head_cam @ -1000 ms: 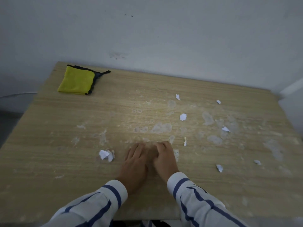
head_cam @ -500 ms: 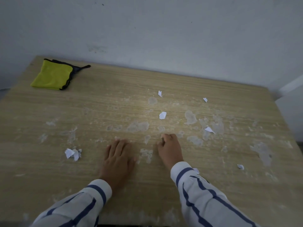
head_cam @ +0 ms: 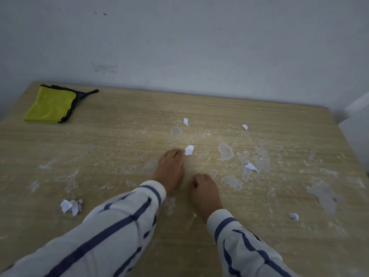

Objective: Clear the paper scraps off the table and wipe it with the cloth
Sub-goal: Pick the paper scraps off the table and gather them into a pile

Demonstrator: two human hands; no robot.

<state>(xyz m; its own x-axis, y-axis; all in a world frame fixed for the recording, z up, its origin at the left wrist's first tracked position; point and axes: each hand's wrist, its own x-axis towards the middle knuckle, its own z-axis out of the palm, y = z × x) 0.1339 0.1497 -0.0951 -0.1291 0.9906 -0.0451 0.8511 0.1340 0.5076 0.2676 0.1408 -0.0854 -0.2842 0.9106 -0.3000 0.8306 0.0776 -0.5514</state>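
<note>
Left hand (head_cam: 170,168) now ahead of right hand (head_cam: 203,188), fingers (head_cam: 175,153) extended beside scrap (head_cam: 189,150); right fisted, contents unseen. Collecting continues.

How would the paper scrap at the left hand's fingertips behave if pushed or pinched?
The paper scrap is small and thin, so probably very light; a push may slide or flip it. Its bent, torn edges suggest floppiness.

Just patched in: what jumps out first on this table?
White paper scraps dot the blotchy wooden table, one scrap just beyond the left hand mid-table. A yellow cloth lies at the far left corner, away from both hands; the right hand is fisted.
</note>
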